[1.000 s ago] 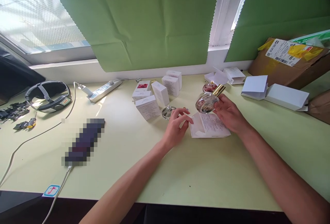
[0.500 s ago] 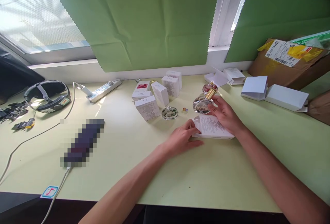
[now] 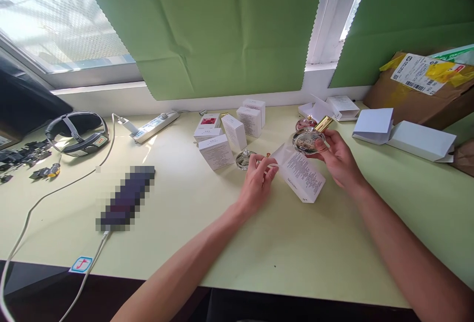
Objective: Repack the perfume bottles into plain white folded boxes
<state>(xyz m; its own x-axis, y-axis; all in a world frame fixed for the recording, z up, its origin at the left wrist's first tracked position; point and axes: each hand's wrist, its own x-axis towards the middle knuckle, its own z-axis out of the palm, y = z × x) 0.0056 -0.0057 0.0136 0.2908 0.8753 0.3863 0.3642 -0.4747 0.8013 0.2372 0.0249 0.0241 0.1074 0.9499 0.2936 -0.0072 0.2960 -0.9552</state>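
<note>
My right hand [image 3: 338, 161] grips a round glass perfume bottle [image 3: 308, 140] with a gold cap, held above the table. My left hand [image 3: 257, 183] pinches the open flap end of a small white printed box [image 3: 302, 176], which is lifted and tilted just below the bottle. A second round glass bottle [image 3: 244, 159] lies on the pale green table [image 3: 259, 243] right behind my left hand. A pink bottle [image 3: 304, 123] stands behind the held one.
Several small white boxes [image 3: 217, 151] cluster at the table's middle back. Larger white boxes [image 3: 422, 140] and a brown parcel [image 3: 414, 90] sit at the right. A power strip [image 3: 153, 127], headset [image 3: 77, 132], cable and blurred dark object [image 3: 126, 198] lie left.
My left hand has lifted the white box off the table and tilted its open end up toward the bottle. The right hand raised the bottle slightly.
</note>
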